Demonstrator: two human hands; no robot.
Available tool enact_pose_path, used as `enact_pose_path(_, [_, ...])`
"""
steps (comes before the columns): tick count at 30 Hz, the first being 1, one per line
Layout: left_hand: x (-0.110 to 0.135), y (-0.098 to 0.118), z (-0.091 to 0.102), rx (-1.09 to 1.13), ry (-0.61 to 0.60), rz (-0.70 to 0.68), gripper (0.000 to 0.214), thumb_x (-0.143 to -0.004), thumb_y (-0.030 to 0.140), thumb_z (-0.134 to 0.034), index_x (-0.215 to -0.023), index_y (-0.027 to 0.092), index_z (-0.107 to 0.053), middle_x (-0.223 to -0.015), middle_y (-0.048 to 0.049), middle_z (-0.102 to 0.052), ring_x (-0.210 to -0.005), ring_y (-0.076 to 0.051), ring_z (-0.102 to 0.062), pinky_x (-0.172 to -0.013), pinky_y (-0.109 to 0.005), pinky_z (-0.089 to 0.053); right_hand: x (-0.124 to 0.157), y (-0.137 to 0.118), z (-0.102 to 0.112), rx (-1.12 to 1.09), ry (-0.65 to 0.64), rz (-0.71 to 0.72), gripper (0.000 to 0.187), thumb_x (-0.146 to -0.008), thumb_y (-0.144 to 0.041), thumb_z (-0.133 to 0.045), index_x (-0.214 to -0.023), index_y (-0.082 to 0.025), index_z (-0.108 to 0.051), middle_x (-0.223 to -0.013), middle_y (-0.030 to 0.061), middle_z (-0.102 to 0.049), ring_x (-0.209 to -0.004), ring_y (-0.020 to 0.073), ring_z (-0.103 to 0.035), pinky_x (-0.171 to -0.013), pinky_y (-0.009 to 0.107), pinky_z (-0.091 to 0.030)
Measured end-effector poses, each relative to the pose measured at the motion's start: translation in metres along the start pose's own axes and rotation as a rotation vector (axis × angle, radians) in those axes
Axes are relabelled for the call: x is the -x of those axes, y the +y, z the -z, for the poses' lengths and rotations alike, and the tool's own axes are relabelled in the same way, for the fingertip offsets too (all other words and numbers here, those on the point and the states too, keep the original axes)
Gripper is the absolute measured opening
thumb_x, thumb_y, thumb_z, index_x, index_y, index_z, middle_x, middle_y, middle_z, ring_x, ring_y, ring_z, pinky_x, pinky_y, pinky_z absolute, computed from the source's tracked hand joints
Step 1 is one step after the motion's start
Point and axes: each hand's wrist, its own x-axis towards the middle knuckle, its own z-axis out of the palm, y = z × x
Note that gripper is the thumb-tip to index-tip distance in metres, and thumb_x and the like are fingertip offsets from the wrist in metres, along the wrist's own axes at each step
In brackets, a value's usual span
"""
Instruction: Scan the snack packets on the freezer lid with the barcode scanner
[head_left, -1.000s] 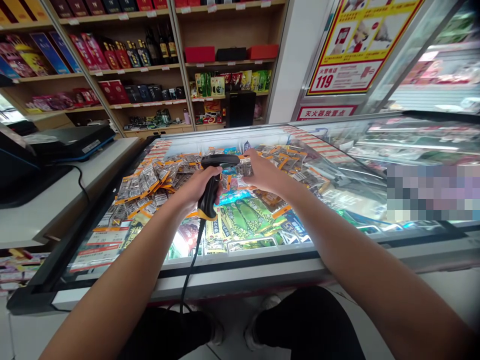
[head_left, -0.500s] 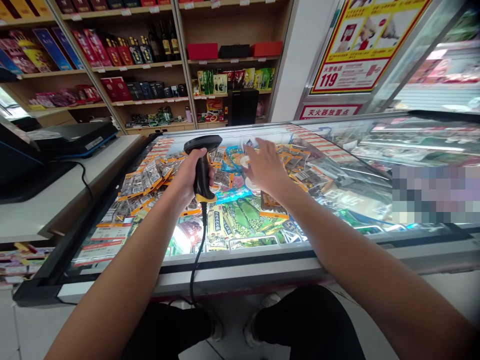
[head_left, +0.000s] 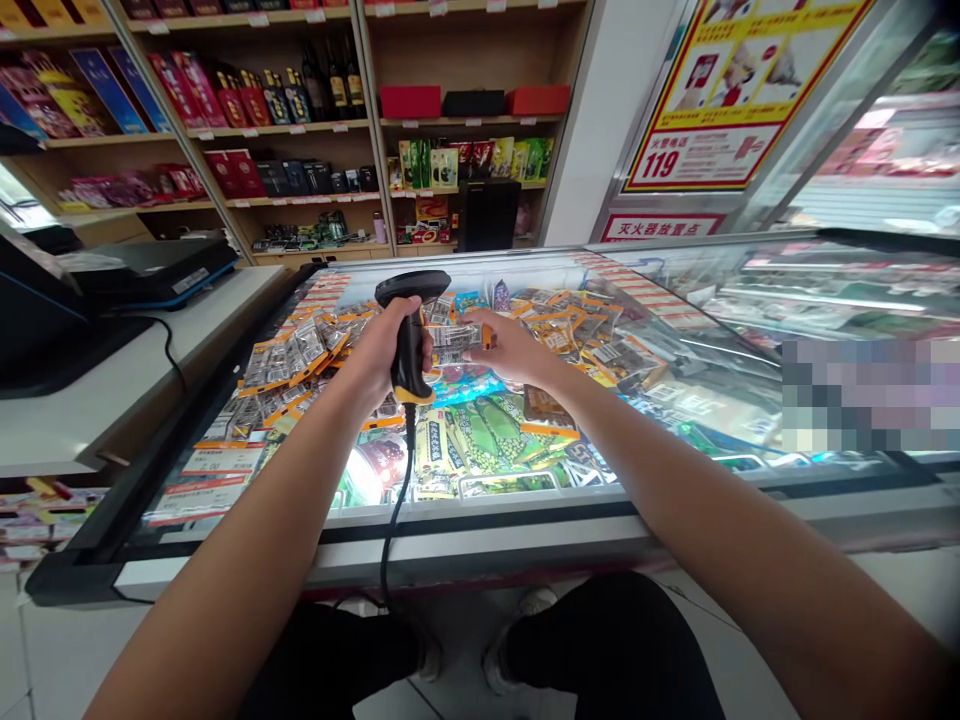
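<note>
My left hand (head_left: 386, 350) is wrapped round the handle of a black and yellow barcode scanner (head_left: 411, 345), its head up and its cable hanging down over the freezer's front edge. Just to the right, my right hand (head_left: 514, 348) pinches the orange-edged end of a small packet (head_left: 456, 345), whose printed side faces up. The packet lies close beside the scanner, over the goods in a chest freezer. Around both hands are more orange-edged packets (head_left: 296, 350). Green ice-pop packs (head_left: 487, 432) lie nearer to me, and blue packaging (head_left: 469, 388) shows under the packet.
The freezer's front rim (head_left: 480, 535) runs across before my legs. Its glass lid (head_left: 720, 370) covers the right part. A counter (head_left: 67, 420) with a scale (head_left: 150, 270) stands at left. Shelves of boxes and bottles (head_left: 330, 80) rise behind, with a fire poster (head_left: 720, 110) at right.
My right hand, spread over the packets before, has moved slightly left and closed on a packet beside the scanner. My left hand still holds the scanner at about the same place.
</note>
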Motion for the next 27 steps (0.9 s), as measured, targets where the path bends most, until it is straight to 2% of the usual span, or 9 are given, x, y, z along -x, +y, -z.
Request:
enact_pose_path(3, [0.003,-0.001,0.0,-0.078,-0.058,0.003,0.029,-0.084,0.046,-0.053,-0.071,0.02,-0.052,-0.055,-0.0002,-0.057,-0.041,-0.012,-0.054,-0.04,-0.024,-0.043,-0.002,0.0,0.01,-0.238,0.068,-0.07,0.068,-0.082,-0.032,-0.072,-0.146,-0.026,-0.048,-0.133,0.0116,-0.064,-0.103,0.0257,-0.067,-0.086,0.04,-0.054])
enact_pose_path(5, [0.005,-0.001,-0.001,-0.126,-0.099,0.009,0.032,-0.084,0.046,-0.053,-0.068,0.019,-0.052,-0.055,-0.0013,-0.057,-0.041,-0.012,-0.053,-0.04,-0.024,-0.043,-0.004,0.001,0.014,-0.35,0.15,-0.125,0.068,-0.082,-0.035,-0.072,-0.145,-0.023,-0.049,-0.119,0.0103,-0.07,-0.095,0.0237,-0.068,-0.08,0.038,-0.054])
enact_pose_path(8, [0.007,-0.003,-0.003,-0.156,-0.139,0.014,0.035,-0.086,0.048,-0.051,-0.066,0.019,-0.051,-0.053,-0.0019,-0.056,-0.04,-0.013,-0.053,-0.039,-0.025,-0.043,-0.007,0.004,0.018,-0.348,0.257,-0.134,0.045,-0.083,-0.04,-0.071,-0.122,-0.018,-0.067,-0.101,0.0076,-0.071,-0.085,0.0207,-0.064,-0.073,0.034,-0.05])
enact_pose_path(10, [0.007,-0.006,-0.003,-0.16,-0.166,0.021,0.034,-0.086,0.049,-0.052,-0.069,0.02,-0.052,-0.053,-0.0015,-0.056,-0.04,-0.013,-0.053,-0.038,-0.025,-0.042,-0.009,0.007,0.02,-0.31,0.303,-0.152,0.036,-0.083,-0.043,-0.07,-0.108,-0.016,-0.073,-0.085,0.0046,-0.067,-0.072,0.0168,-0.058,-0.065,0.031,-0.046])
enact_pose_path(13, [0.005,-0.012,-0.003,-0.17,-0.219,0.023,0.031,-0.086,0.049,-0.057,-0.076,0.021,-0.051,-0.055,-0.0002,-0.058,-0.041,-0.014,-0.054,-0.039,-0.026,-0.043,-0.01,0.011,0.021,-0.273,0.321,-0.196,0.035,-0.087,-0.044,-0.064,-0.107,-0.017,-0.075,-0.068,-0.0007,-0.054,-0.057,0.012,-0.044,-0.055,0.027,-0.036])
enact_pose_path(16, [0.005,-0.016,-0.005,-0.206,-0.25,0.018,0.03,-0.087,0.047,-0.058,-0.076,0.02,-0.052,-0.058,-0.0001,-0.06,-0.041,-0.014,-0.055,-0.04,-0.026,-0.045,-0.009,0.009,0.021,-0.227,0.319,-0.212,0.032,-0.09,-0.039,-0.06,-0.107,-0.017,-0.075,-0.064,-0.0025,-0.048,-0.054,0.011,-0.036,-0.053,0.027,-0.029])
enact_pose_path(21, [0.008,-0.015,-0.009,-0.27,-0.26,0.0,0.029,-0.088,0.041,-0.055,-0.069,0.019,-0.052,-0.055,-0.0008,-0.058,-0.04,-0.013,-0.053,-0.039,-0.026,-0.043,-0.006,0.0,0.023,-0.186,0.325,-0.212,0.028,-0.089,-0.035,-0.058,-0.102,-0.016,-0.074,-0.067,-0.0015,-0.05,-0.057,0.0121,-0.037,-0.056,0.027,-0.029])
enact_pose_path(27, [0.008,-0.014,-0.009,-0.238,-0.236,0.017,0.025,-0.087,0.042,-0.058,-0.078,0.021,-0.048,-0.057,0.0011,-0.059,-0.042,-0.012,-0.054,-0.042,-0.025,-0.045,-0.005,-0.001,0.025,-0.186,0.291,-0.251,0.029,-0.09,-0.039,-0.057,-0.104,-0.019,-0.072,-0.067,-0.001,-0.052,-0.054,0.0126,-0.039,-0.054,0.027,-0.029])
